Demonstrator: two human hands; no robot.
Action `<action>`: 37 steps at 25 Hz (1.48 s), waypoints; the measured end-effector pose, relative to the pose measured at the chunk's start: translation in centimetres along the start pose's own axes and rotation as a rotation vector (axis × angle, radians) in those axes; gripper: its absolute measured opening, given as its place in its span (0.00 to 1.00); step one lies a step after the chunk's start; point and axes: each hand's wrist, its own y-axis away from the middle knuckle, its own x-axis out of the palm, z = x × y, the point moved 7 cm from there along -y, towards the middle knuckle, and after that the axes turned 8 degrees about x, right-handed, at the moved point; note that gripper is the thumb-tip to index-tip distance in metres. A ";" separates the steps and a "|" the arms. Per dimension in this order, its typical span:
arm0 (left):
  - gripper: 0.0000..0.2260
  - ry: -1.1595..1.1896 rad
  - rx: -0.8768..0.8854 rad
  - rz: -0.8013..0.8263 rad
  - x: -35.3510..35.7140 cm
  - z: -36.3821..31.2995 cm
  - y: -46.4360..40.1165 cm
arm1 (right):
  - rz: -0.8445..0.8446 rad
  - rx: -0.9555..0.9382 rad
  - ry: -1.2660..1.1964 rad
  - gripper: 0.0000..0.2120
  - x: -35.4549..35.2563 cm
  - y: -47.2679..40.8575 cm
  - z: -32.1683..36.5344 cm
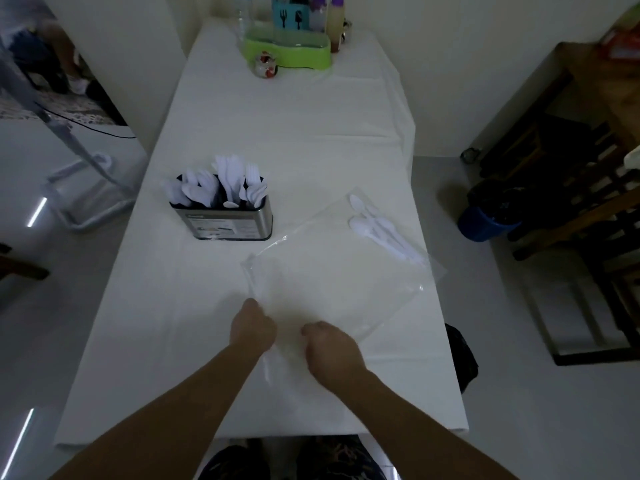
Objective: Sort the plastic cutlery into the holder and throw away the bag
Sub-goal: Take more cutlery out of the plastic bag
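A clear plastic bag [339,268] lies flat on the white table [277,133]. A few white plastic spoons [381,230] sit inside its far right corner. My left hand [251,329] pinches the bag's near left edge. My right hand [330,348] grips the bag's near edge beside it, fingers curled under. A steel cutlery holder [225,221] stands left of the bag, filled with white plastic forks, spoons and knives [221,183].
A green tray [287,51] with bottles and a teal caddy stands at the table's far end, a small jar [266,64] in front. A blue bin with a black liner [490,216] sits on the floor at right, near dark wooden furniture.
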 end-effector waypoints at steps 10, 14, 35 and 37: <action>0.21 -0.421 0.178 -0.326 -8.7 0.1 -0.3 | 0.038 0.156 0.312 0.26 -0.5 -3.2 -6.2; 0.33 -0.747 0.577 -0.279 -3.1 -4.5 1.3 | 0.003 0.141 0.262 0.21 -1.2 -4.0 -6.6; 0.24 -0.931 0.877 0.018 2.3 -0.9 2.6 | -0.058 0.678 -0.135 0.13 -7.1 -6.4 -16.5; 0.25 -0.869 0.836 0.007 2.7 -1.7 3.2 | 0.004 0.681 -0.158 0.13 -6.1 -5.7 -16.0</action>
